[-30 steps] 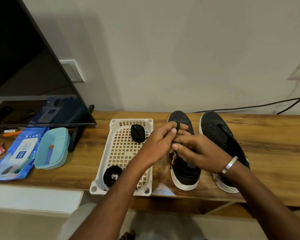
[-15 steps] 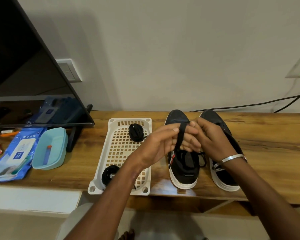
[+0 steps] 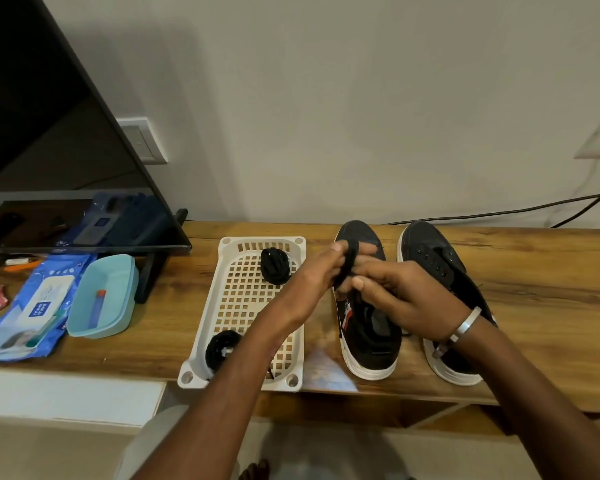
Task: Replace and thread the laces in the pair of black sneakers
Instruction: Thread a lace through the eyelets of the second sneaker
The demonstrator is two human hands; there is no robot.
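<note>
Hands meet at the centre of the frame, above the left-hand black canvas sneaker with a white sole (image 3: 368, 327). The left hand (image 3: 321, 271) has a flat black lace (image 3: 347, 263) looped over its fingers and curls round it; the right hand (image 3: 392, 292), wearing a silver bangle (image 3: 466, 323), pinches the same lace lower down. The second black sneaker (image 3: 440, 271) stands just to the right, its eyelets bare. Two coiled black laces (image 3: 274, 265) lie in the white perforated plastic tray (image 3: 243, 306) at centre left, on the wooden shelf (image 3: 534, 289). To thread well, I would judge, keep the lace flat and untwisted, find its middle, even both ends, then start at the toe-end eyelets while steadying the shoe.
</note>
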